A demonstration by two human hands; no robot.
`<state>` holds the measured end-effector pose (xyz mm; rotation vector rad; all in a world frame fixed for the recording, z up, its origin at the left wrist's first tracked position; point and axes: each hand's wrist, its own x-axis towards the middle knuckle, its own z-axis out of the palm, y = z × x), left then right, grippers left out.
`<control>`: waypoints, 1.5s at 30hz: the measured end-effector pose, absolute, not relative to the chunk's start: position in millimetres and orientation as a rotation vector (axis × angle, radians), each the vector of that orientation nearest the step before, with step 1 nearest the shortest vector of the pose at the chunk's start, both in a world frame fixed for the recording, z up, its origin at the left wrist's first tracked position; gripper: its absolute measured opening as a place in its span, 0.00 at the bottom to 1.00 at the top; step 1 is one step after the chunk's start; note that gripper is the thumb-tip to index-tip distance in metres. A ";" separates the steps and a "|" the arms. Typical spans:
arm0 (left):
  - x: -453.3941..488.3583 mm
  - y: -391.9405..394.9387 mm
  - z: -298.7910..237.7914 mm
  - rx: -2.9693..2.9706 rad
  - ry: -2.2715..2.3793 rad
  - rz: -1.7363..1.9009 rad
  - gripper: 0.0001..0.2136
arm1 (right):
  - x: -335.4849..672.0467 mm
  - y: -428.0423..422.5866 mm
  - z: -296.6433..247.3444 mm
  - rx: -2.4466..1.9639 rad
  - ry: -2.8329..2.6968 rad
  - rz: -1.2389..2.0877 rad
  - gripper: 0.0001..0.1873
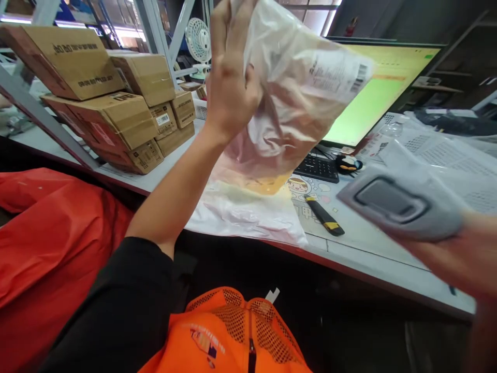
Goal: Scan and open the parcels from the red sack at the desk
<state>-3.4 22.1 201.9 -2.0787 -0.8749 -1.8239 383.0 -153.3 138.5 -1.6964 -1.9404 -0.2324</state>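
Observation:
My left hand [231,77] is raised in front of me with its fingers closed on a translucent plastic parcel bag [295,103]. The bag carries a white shipping label [341,75] with a barcode near its upper right corner. At the right edge, my right hand [462,254] shows only as a blurred wrist and forearm, and a grey handheld scanner [399,204] sits at it, pointing toward the bag; its fingers are hidden. Another pale plastic bag [248,210] lies on the table below the raised one.
Stacked cardboard boxes [116,98] fill the table's left. A monitor [384,88] with a yellow-green screen, a keyboard [316,168] and a black-and-yellow box cutter [324,215] lie ahead. Plastic sheets [446,150] cover the right. A red sack [50,243] sits lower left; white table edge [368,259].

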 end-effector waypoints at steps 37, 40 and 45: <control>6.0 -10.5 163.4 -2.466 -0.756 -1.905 0.19 | 373.9 -164.5 184.1 -1.735 -2.028 -0.069 0.30; 5.7 -13.8 165.9 -2.450 -0.789 -1.896 0.19 | 376.5 -162.7 184.3 -1.744 -2.026 -0.038 0.30; 6.1 -16.2 164.8 -2.443 -0.794 -1.880 0.18 | 377.7 -159.9 184.5 -1.750 -2.030 -0.089 0.29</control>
